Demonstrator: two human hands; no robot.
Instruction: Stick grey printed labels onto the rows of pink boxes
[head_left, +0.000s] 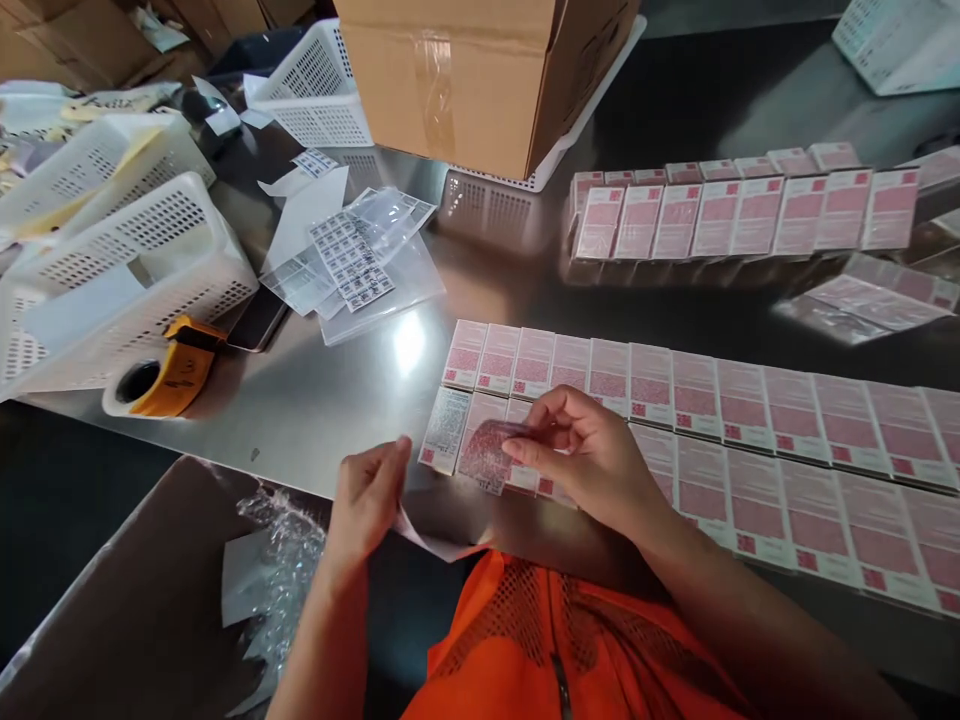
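Head view showed the right hand [592,455] pinching a clear label [491,452] between thumb and fingertips [525,450]. The label hung just left of those fingertips, tilted, its long axis running down and slightly left. It lay over the pink boxes [697,400] at the left end of the near row, directly beneath the fingers; whether it touched them could not be told. One pale box [445,430] sat just left of the label. The left hand [367,500] was closed on a white backing strip [435,542], which trailed right from its fingers. The right hand was the nearer to the boxes; the left stood off the table [337,400] edge, near a carton [135,600].
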